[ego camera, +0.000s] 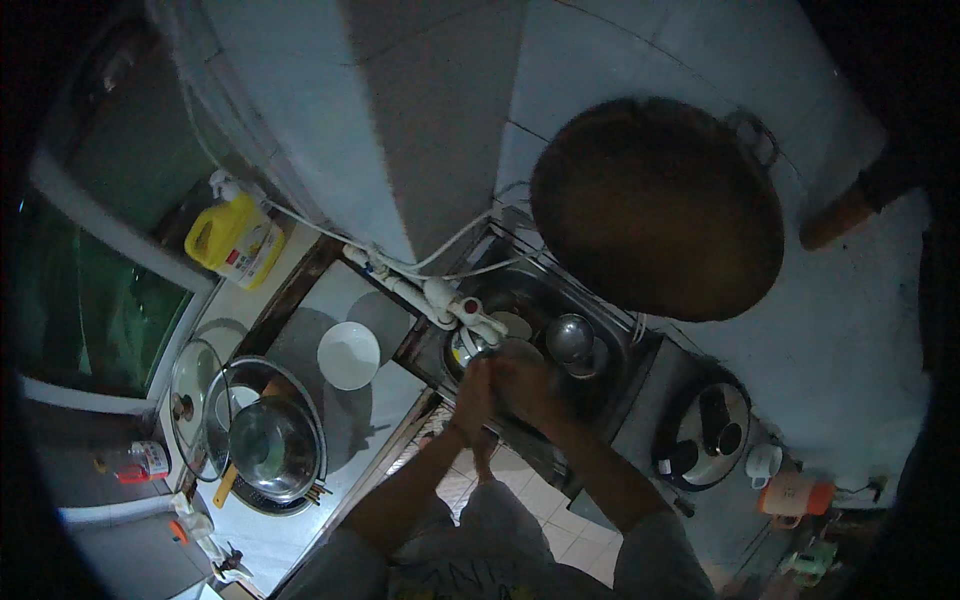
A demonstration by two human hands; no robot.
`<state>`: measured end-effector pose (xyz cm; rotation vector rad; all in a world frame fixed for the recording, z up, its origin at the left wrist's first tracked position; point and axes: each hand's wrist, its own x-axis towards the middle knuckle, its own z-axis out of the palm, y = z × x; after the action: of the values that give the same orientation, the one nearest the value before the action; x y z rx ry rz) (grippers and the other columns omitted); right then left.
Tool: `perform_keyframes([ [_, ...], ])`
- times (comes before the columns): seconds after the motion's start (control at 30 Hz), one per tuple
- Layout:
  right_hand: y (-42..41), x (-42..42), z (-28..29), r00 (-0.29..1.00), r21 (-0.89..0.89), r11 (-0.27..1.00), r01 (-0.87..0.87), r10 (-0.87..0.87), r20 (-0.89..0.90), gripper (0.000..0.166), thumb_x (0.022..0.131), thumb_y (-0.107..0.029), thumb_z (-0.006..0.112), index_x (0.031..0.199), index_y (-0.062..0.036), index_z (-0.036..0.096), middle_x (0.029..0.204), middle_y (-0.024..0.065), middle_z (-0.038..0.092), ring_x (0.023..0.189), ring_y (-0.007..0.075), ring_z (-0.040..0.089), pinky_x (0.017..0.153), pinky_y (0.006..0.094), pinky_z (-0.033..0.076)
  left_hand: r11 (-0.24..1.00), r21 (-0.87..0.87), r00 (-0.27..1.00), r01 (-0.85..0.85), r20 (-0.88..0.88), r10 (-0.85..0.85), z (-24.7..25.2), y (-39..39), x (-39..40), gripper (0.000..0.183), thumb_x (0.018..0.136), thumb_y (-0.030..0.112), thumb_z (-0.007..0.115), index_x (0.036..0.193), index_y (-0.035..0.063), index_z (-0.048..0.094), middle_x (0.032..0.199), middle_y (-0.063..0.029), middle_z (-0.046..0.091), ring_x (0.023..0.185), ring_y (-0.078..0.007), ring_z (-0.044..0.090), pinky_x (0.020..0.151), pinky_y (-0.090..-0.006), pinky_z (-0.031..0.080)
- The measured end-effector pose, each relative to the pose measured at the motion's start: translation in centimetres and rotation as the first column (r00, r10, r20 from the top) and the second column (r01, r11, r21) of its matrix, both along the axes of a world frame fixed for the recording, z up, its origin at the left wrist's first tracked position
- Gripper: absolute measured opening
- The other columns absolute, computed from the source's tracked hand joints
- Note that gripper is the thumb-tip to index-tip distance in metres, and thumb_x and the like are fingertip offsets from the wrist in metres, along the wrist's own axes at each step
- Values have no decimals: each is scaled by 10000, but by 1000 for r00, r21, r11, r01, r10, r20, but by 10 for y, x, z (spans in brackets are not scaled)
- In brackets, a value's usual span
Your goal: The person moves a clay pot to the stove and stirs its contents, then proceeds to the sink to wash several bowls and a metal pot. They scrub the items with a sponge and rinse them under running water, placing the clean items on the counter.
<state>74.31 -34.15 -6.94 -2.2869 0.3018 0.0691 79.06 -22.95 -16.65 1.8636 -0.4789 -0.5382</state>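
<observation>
My left hand (pixel 472 397) and my right hand (pixel 529 390) are close together over the near side of the metal sink (pixel 615 360), just below the white tap (pixel 480 322). The right hand is blurred. Against its fingers shows a dim round rim, perhaps of a bowl (pixel 523 349); whether either hand grips it I cannot tell. Deeper in the basin sits a shiny round metal vessel (pixel 570 339). Beside the tap a pale round dish (pixel 512 325) is partly hidden.
A large dark wok (pixel 660 210) hangs on the wall. On the left counter stand a white bowl (pixel 349 355), a steel basin (pixel 274 448), a glass lid (pixel 196 409) and a yellow jug (pixel 236 240). A lidded pan (pixel 703 435) and a white mug (pixel 763 464) are at right.
</observation>
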Motion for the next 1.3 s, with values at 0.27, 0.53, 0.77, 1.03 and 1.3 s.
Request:
perform_keyframes([
  [0.27, -71, -13, -34, 941, -523, 798, -299, 336, -25, 204, 743, -213, 543, 905, -104, 601, 876, 83, 569, 821, 238, 568, 745, 361, 453, 956, -91, 951, 277, -117, -287, -45, -12, 14, 478, 817, 194, 499, 1227, 9, 338, 1111, -169, 493, 1013, -291, 498, 868, -352, 397],
  [0.53, -91, 1, -15, 879, -792, 610, 29, 362, 311, 308, 718, -295, 564, 944, -86, 578, 855, 90, 567, 794, 251, 583, 805, 376, 449, 953, 21, 900, 302, -337, -278, -28, -36, 18, 557, 733, 163, 544, 1245, 69, 347, 1129, -194, 477, 1018, -343, 492, 872, -349, 411],
  [0.77, -94, -12, -56, 991, -540, 841, -18, 88, 103, 450, 727, -465, 555, 939, -69, 580, 805, 113, 558, 587, 243, 565, 448, 371, 433, 897, 126, 902, 424, 26, -430, -8, -49, 7, 498, 763, 209, 535, 1216, 74, 379, 1155, -190, 460, 1012, -339, 493, 846, -394, 415],
  [1.03, -43, -41, -122, 706, 763, 109, 637, -481, -520, 372, 795, -364, 541, 1061, -107, 500, 718, 36, 578, 560, 204, 572, 476, 315, 466, 991, 132, 961, 36, 266, -71, -2, -78, -1, 455, 787, 232, 531, 1189, 64, 398, 1103, -180, 473, 1005, -338, 473, 838, -401, 408],
  [1.3, -37, -45, -130, 745, 854, 267, 446, -640, -188, 399, 798, -402, 541, 1037, -84, 507, 641, 43, 532, 543, 129, 516, 437, 285, 400, 832, 396, 569, 389, 607, -555, 3, -83, 28, 438, 800, 205, 517, 1174, 16, 389, 1083, -199, 481, 1002, -343, 472, 860, -385, 393],
])
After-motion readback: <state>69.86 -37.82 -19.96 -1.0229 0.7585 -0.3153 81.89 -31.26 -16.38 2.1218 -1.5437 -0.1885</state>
